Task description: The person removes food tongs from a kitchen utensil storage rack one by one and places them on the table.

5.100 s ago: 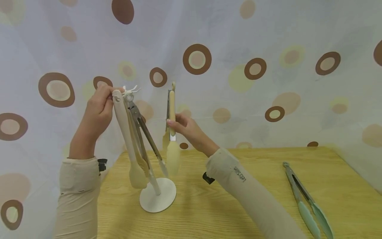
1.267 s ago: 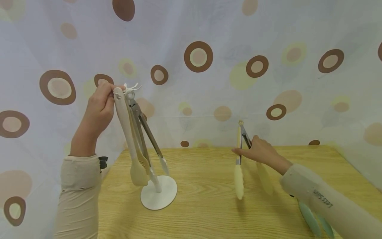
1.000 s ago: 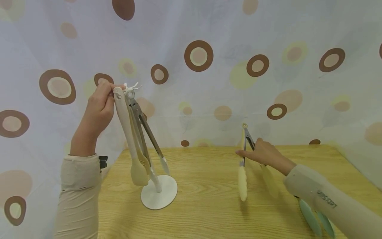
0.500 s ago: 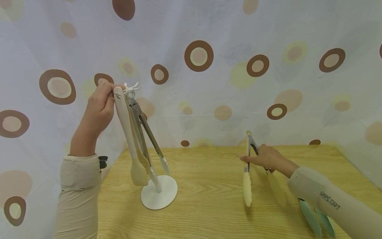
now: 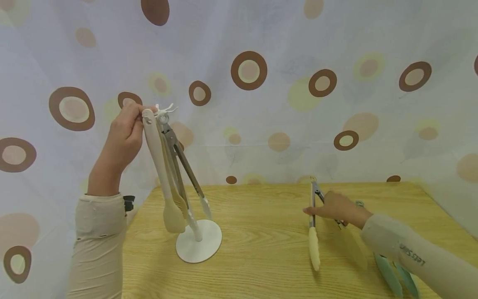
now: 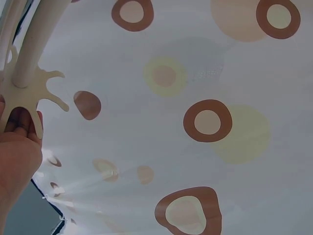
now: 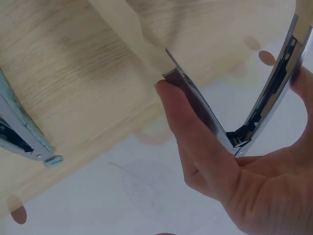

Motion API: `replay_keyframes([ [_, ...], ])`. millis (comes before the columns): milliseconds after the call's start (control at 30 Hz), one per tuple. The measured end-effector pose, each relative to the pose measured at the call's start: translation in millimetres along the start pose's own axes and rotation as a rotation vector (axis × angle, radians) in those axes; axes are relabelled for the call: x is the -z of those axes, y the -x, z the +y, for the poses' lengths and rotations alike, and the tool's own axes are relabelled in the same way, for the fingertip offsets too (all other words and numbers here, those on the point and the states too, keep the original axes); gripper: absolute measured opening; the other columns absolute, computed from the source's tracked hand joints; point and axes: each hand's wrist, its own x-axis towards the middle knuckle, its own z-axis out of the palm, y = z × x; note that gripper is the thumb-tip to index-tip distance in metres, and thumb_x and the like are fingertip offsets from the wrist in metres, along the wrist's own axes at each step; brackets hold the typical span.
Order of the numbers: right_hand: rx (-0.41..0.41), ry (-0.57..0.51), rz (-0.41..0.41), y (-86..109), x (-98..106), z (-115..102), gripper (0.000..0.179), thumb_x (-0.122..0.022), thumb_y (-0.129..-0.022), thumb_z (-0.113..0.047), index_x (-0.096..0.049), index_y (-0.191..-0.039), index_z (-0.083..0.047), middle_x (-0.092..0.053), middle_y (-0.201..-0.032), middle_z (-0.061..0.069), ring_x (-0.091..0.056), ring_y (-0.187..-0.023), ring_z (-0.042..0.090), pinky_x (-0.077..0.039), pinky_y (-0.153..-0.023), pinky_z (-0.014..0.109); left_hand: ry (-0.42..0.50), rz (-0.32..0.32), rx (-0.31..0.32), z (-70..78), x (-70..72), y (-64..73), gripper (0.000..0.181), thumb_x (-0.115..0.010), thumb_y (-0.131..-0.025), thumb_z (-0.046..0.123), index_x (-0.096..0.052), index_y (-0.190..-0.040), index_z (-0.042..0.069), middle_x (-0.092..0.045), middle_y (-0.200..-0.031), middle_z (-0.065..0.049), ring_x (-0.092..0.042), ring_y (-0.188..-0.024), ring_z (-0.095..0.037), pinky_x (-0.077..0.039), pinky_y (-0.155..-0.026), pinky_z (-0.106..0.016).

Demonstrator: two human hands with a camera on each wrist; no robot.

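In the head view my left hand (image 5: 125, 137) grips the hooked top of a white utensil stand (image 5: 199, 247), which leans toward it. The left wrist view shows its fingers around the crown of hooks (image 6: 36, 95). From the stand hang a cream utensil (image 5: 158, 166) with a spoon-like head and metal tongs (image 5: 186, 170) with white tips. At the right my right hand (image 5: 337, 207) holds yellow-tipped tongs (image 5: 314, 249), their arms spread and tips down just above or on the table. The right wrist view shows fingers along one metal arm (image 7: 198, 100) of these tongs.
Green-tipped tongs (image 5: 388, 274) lie on the wooden table (image 5: 261, 249), partly under my right forearm. In the right wrist view the hinge end of the green tongs (image 7: 29, 139) shows. A spotted curtain (image 5: 284, 33) hangs behind the table.
The yellow tongs left the stand's side, travelled right in my right hand, spread apart and sank toward the table near the green tongs. My left hand stays on the stand.
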Motion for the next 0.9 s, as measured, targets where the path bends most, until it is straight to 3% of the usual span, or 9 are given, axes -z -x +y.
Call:
replay_keyframes([
  [133,-0.002,0.008,-0.024,0.2,-4.9,1.8,0.061,-0.062,-0.081,-0.064,-0.030,-0.054,-0.020,-0.018,-0.046,-0.010,-0.016,-0.039,0.005,-0.036,-0.037,0.023,-0.005,0.003,-0.007,-1.1,-0.1,0.6,0.021,-0.035,-0.099,-0.001,-0.054,-0.102,-0.009,-0.047,-0.090,-0.017,-0.035,-0.080,-0.008,-0.029,-0.073,-0.024],
  [233,-0.042,0.011,-0.060,0.4,-6.8,2.9,0.059,-0.061,-0.081,-0.065,-0.038,-0.059,-0.015,-0.024,-0.049,-0.007,-0.023,-0.040,0.007,-0.041,-0.039,0.027,-0.007,0.005,-0.014,-1.7,-0.3,1.0,0.021,-0.035,-0.098,-0.002,-0.054,-0.103,-0.010,-0.047,-0.090,-0.018,-0.035,-0.080,-0.008,-0.029,-0.074,-0.024],
  [333,-0.084,0.033,-0.097,1.0,-7.1,3.5,0.070,-0.060,-0.082,-0.065,-0.053,-0.081,0.004,-0.044,-0.061,0.006,-0.043,-0.046,0.014,-0.049,-0.045,0.034,-0.009,0.008,-0.020,-2.0,-0.4,0.9,0.022,-0.035,-0.098,-0.003,-0.054,-0.104,-0.010,-0.047,-0.090,-0.018,-0.034,-0.081,-0.008,-0.029,-0.074,-0.024],
  [400,-0.099,0.046,-0.114,0.8,-7.0,4.0,0.082,-0.060,-0.083,-0.064,-0.053,-0.100,0.016,-0.054,-0.076,0.018,-0.055,-0.054,0.022,-0.052,-0.049,0.039,-0.010,0.010,-0.025,-2.0,-0.4,0.7,0.022,-0.035,-0.098,-0.003,-0.055,-0.105,-0.010,-0.046,-0.090,-0.018,-0.034,-0.081,-0.008,-0.029,-0.074,-0.024],
  [500,-0.118,0.053,-0.131,-0.1,-7.3,5.3,0.094,-0.060,-0.083,-0.063,-0.045,-0.117,0.024,-0.055,-0.096,0.032,-0.061,-0.062,0.030,-0.053,-0.051,0.042,-0.009,0.011,-0.030,-2.6,-0.4,0.6,0.022,-0.035,-0.098,-0.003,-0.055,-0.106,-0.010,-0.046,-0.090,-0.018,-0.034,-0.082,-0.009,-0.029,-0.074,-0.024],
  [667,-0.122,0.064,-0.142,-0.7,-9.2,5.7,0.098,-0.061,-0.083,-0.062,-0.042,-0.120,0.027,-0.053,-0.103,0.040,-0.061,-0.060,0.031,-0.053,-0.050,0.043,-0.007,0.011,-0.034,-3.3,-0.6,0.2,0.022,-0.035,-0.098,-0.004,-0.054,-0.105,-0.011,-0.047,-0.091,-0.020,-0.034,-0.082,-0.008,-0.029,-0.073,-0.024],
  [767,-0.103,0.077,-0.138,0.4,-10.6,4.9,0.092,-0.060,-0.085,-0.059,-0.047,-0.115,0.026,-0.057,-0.094,0.036,-0.062,-0.057,0.031,-0.053,-0.049,0.043,-0.002,0.010,-0.037,-3.2,-1.0,-0.1,0.022,-0.035,-0.098,-0.004,-0.054,-0.104,-0.011,-0.047,-0.091,-0.020,-0.034,-0.082,-0.008,-0.029,-0.072,-0.023],
  [900,-0.072,0.096,-0.136,0.4,-13.4,4.5,0.086,-0.060,-0.087,-0.056,-0.052,-0.113,0.025,-0.058,-0.098,0.037,-0.064,-0.065,0.034,-0.054,-0.055,0.046,-0.006,0.005,-0.027,-2.1,-0.5,-0.3,0.022,-0.035,-0.098,-0.004,-0.054,-0.105,-0.011,-0.045,-0.089,-0.018,-0.034,-0.082,-0.008,-0.029,-0.073,-0.024],
])
